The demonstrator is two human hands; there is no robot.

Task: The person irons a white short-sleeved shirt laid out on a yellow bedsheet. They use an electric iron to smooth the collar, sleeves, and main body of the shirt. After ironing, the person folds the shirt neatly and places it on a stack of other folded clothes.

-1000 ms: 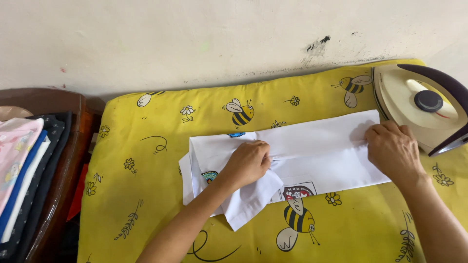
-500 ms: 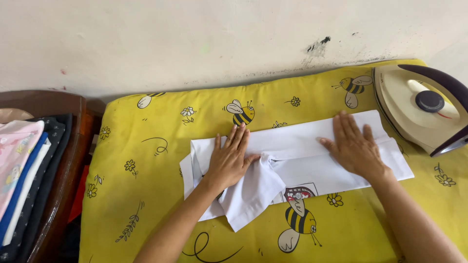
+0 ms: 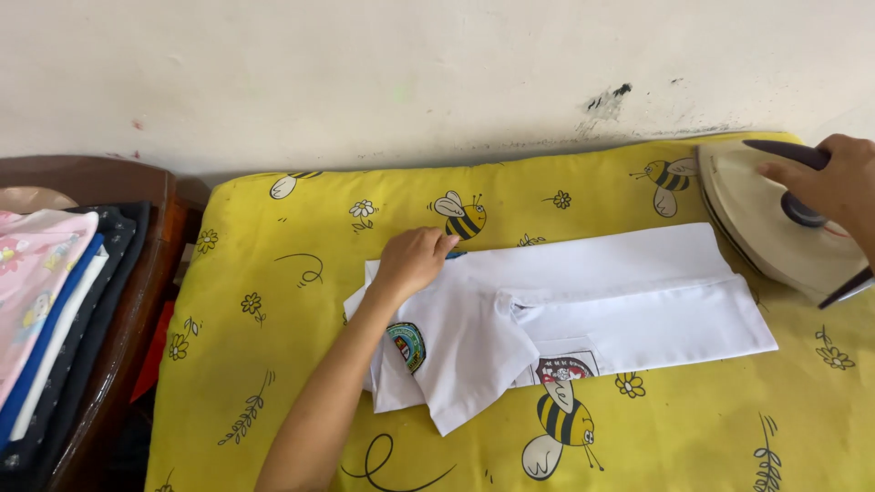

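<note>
A: Why does the folded white cotton shirt lie mid-frame on the yellow bee-print padded cover?

B: The left hand, loosely curled, pins its collar end flat. At upper right, the right hand grasps the cream electric iron by the handle.

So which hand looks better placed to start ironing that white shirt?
Probably the right hand: it already rests on the iron's handle at the shirt's far end. The left hand is pressing the shirt flat near its collar.
</note>
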